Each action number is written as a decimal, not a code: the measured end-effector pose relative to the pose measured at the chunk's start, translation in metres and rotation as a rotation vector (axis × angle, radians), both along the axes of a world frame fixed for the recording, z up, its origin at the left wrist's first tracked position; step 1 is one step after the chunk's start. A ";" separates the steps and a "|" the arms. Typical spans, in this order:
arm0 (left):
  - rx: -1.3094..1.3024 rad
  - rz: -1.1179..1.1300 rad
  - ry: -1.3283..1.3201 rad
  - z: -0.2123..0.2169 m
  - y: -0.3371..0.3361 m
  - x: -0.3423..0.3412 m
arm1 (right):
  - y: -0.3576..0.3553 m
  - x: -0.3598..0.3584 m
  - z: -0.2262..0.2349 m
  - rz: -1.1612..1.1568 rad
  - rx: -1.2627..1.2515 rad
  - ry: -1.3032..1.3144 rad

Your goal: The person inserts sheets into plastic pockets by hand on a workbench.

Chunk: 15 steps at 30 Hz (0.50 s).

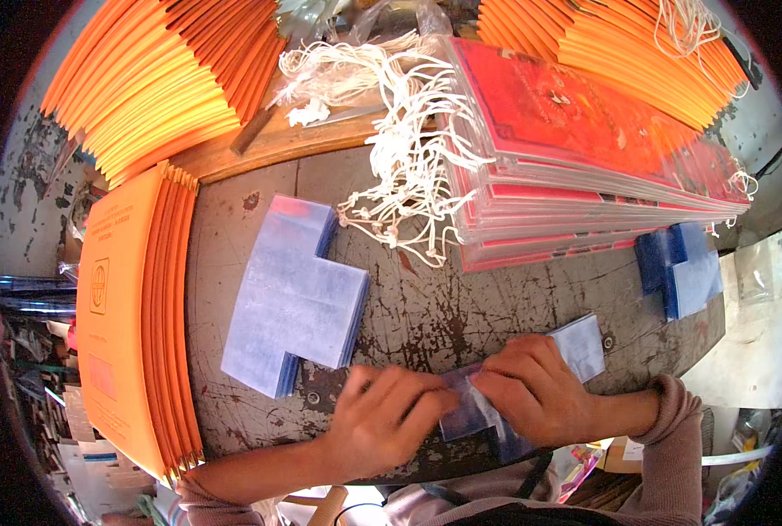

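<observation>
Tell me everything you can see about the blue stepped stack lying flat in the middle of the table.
The blue stack is a pile of thin, pale blue, slightly glossy sheets, probably plastic, cut in a notched, stepped outline. Its edges line up neatly, showing darker blue sides. It lies flat on the scratched, worn table, between the orange folders and the white strings. No hand touches it.

Clear plastic sleeves holding red printed cards (584, 149), stacked flat at table's far right. Orange printed folders (124, 324) fanned at left; more fans far left (159, 79) and far right (636, 48).
</observation>
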State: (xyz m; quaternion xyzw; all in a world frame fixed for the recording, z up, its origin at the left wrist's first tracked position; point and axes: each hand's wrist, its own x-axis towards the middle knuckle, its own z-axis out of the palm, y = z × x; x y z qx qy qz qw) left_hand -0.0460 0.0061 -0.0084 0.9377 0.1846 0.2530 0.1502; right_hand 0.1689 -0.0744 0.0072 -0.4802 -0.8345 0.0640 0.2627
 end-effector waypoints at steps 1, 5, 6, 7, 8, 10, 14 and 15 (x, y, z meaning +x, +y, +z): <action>-0.029 -0.067 -0.056 0.000 0.000 0.002 | -0.001 0.000 0.000 0.000 0.000 0.002; -0.094 -0.069 -0.124 0.000 0.006 -0.001 | -0.001 -0.001 0.003 -0.030 0.003 -0.041; -0.095 -0.071 -0.127 0.001 0.006 0.002 | -0.001 -0.001 0.005 -0.039 0.018 -0.092; -0.123 0.034 -0.111 0.003 0.005 0.007 | -0.001 -0.001 0.004 -0.041 0.018 -0.095; -0.149 0.142 -0.091 0.006 0.005 0.010 | -0.002 -0.001 0.003 -0.035 0.038 -0.114; -0.118 0.096 -0.056 0.006 0.004 0.007 | -0.002 -0.001 0.002 -0.027 0.059 -0.132; 0.009 0.055 -0.046 0.003 0.002 0.005 | -0.003 -0.001 0.003 0.008 0.068 -0.169; 0.009 0.053 -0.047 0.002 0.001 0.005 | -0.003 -0.002 0.003 0.017 0.088 -0.177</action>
